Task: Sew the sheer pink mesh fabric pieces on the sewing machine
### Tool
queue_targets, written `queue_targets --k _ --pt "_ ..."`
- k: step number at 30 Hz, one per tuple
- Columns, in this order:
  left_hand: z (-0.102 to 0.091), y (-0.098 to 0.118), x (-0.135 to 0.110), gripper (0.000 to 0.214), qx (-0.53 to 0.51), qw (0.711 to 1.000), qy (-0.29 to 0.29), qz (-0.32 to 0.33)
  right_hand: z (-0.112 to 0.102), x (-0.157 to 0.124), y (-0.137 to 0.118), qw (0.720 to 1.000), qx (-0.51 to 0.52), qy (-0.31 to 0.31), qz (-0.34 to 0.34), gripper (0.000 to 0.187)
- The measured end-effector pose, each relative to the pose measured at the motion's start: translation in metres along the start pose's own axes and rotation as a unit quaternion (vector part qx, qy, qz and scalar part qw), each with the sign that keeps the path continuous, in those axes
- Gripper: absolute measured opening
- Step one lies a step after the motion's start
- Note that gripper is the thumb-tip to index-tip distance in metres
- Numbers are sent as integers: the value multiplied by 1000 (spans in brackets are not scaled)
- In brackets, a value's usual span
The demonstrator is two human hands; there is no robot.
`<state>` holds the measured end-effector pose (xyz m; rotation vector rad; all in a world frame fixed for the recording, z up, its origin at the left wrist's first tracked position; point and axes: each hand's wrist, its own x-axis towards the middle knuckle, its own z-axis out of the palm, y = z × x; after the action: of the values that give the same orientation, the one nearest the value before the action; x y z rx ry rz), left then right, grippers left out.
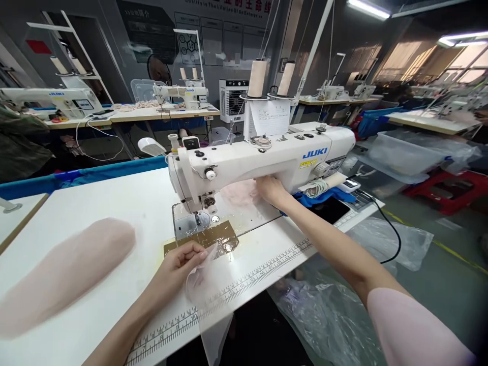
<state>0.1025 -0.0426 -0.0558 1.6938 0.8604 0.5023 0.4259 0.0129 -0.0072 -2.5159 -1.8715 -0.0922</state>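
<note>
A white JUKI sewing machine (267,157) stands on a white table (125,203). My left hand (181,262) pinches a sheer pale pink fabric strip (208,290) that hangs over the table's front edge, just in front of the needle plate (192,223). My right hand (269,188) reaches under the machine's arm and rests on a heap of pink fabric (238,193); its fingers are mostly hidden there. A stack of pale pink fabric pieces (64,269) lies on the table to the left.
A ruler strip (244,284) runs along the table's front edge. Two thread cones (257,79) stand behind the machine. Clear plastic sheeting (331,315) lies on the floor at right. Other sewing stations (179,96) fill the background.
</note>
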Motion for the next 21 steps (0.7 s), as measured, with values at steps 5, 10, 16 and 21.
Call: queue_targets --k 5,10,16,21 --pt "0 0 -2 37 3 1000 -7 -6 -1 2 -10 999 -31 -20 11 34" --pt "-1 0 -1 37 -16 1000 -9 2 -27 -35 -1 998 -11 -53 -27 24" --pt "-1 4 -3 35 -51 999 -10 -13 -43 -146 53 929 108 -327 -132 19" --pt "0 9 -3 35 -18 1000 14 -15 -6 -218 83 793 98 -594 -93 15"
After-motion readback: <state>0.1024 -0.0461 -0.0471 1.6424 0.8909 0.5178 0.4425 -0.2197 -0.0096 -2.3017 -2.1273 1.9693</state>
